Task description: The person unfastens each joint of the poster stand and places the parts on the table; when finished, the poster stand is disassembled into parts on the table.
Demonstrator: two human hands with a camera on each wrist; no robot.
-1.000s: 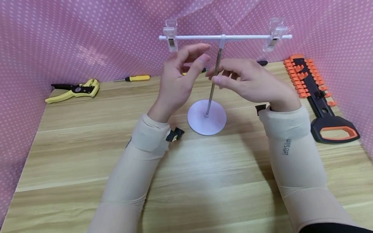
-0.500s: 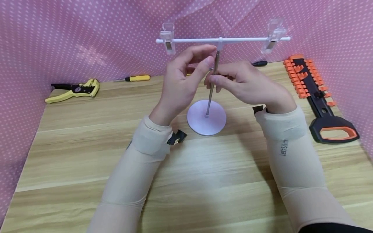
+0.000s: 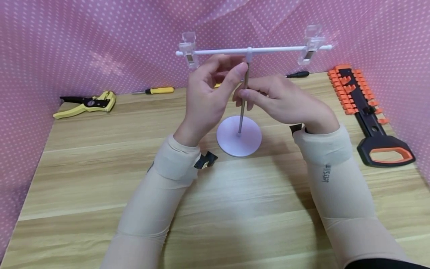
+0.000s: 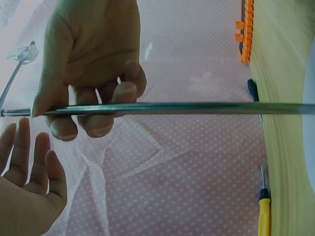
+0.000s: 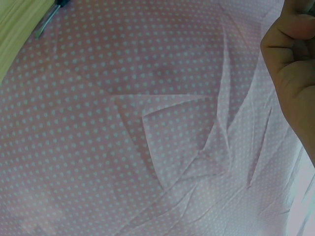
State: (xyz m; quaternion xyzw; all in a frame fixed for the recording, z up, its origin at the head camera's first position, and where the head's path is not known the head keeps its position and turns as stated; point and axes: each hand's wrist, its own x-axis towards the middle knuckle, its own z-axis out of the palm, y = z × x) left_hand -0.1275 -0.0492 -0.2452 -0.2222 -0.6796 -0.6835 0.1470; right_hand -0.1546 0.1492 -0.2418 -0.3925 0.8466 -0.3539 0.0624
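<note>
Left arm (image 3: 144,213): sleeved, extended forward. Left hand (image 3: 208,97): upright, the higher of the pair; fingers lightly bent, thumb angled inward. Right arm (image 3: 340,198): sleeved, extended forward. Right hand (image 3: 277,97): wrist bent inward; thumb opposed to fingers, pinching.

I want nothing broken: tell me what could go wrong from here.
The long white bar and two clear plastic clips sit high above the small round white base, so a sideways push might tip everything. The right hand pinches the thin silvery metal rod; pulling or twisting could loosen it.
</note>
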